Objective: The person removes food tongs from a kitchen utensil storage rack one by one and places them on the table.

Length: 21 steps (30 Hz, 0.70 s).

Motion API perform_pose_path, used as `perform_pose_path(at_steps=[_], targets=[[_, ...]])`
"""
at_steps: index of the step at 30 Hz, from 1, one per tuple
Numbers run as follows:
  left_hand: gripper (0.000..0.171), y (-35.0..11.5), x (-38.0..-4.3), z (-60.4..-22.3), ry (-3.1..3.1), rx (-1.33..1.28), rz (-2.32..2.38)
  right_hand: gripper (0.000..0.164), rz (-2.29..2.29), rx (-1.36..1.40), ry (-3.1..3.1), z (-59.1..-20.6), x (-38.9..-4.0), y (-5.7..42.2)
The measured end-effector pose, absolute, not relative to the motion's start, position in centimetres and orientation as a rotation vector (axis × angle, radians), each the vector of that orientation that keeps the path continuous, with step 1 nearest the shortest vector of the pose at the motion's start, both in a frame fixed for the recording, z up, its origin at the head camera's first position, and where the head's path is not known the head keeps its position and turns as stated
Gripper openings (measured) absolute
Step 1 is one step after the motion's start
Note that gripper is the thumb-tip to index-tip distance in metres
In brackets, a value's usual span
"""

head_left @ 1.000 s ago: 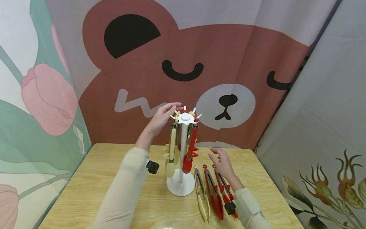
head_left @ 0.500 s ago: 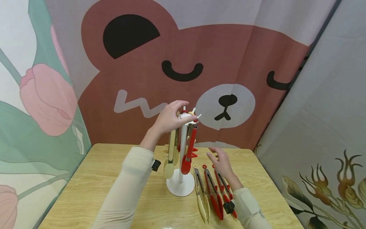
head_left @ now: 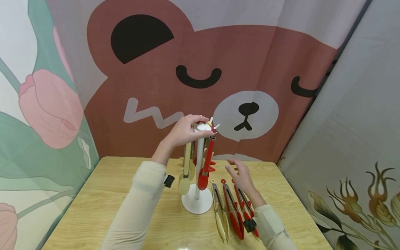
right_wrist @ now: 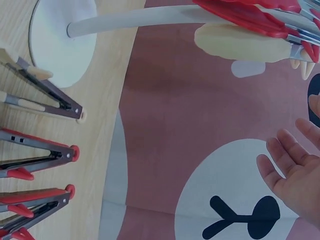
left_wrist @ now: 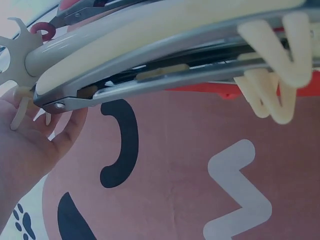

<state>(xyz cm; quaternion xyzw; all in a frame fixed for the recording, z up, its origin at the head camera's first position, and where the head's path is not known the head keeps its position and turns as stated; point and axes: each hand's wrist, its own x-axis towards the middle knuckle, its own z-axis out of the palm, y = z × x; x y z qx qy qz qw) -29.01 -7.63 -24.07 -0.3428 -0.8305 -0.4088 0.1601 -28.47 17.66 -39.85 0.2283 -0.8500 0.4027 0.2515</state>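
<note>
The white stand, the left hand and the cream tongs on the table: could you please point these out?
White stand (head_left: 197, 205): head view, on its round base.
Left hand (head_left: 185, 132): head view, on the thumb side.
Cream tongs (head_left: 220, 224): head view, on one cream tip.

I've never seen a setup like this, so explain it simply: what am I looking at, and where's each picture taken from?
There's no machine, just a person's bare hands. The widest picture comes from a head-worn camera; the other two come from a camera on each wrist. The left hand grips the top of a white stand, where cream tongs and red tongs hang. Beside the stand, one more cream pair and two red pairs lie on the wooden table. The right hand holds nothing.
</note>
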Motion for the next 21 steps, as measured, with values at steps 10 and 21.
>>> perform_pose_path(at_steps=[10, 21], targets=[[0.047, -7.6, -29.2, -24.3, -2.341, -0.952, -1.137, 0.025, 1.146, 0.673, -2.239, -37.6, -28.6, 16.7], [0.044, -7.3, -29.2, -24.5, -2.307, -0.917, -1.134, 0.032, 1.237, 0.789, -2.157, -33.3, -25.6, 13.4]])
